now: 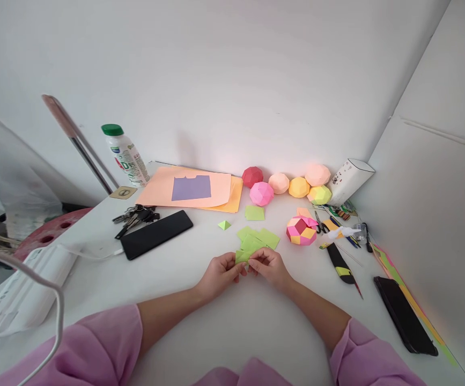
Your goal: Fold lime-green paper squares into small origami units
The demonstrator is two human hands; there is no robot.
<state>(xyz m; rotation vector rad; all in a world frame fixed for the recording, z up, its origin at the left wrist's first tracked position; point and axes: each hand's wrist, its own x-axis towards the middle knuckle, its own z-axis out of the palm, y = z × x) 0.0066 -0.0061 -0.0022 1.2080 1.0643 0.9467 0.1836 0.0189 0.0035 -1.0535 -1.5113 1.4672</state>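
Note:
Both of my hands meet near the middle of the white table (200,332). My left hand (220,273) and my right hand (270,266) pinch a small green paper piece (242,256) between their fingertips. Just beyond them lies a small heap of green paper squares (258,239). A folded green paper pyramid (224,225) sits a little to the left, and a single green square (254,213) lies further back. A pink and yellow paper ball (301,230) rests to the right of the heap.
Several paper balls (288,185) line the back wall beside a white carton (351,179). Orange sheets with a purple paper (191,187), a bottle (125,155), keys (133,215), a black phone (155,233), scissors and pens (337,228), and another phone (405,316) lie around.

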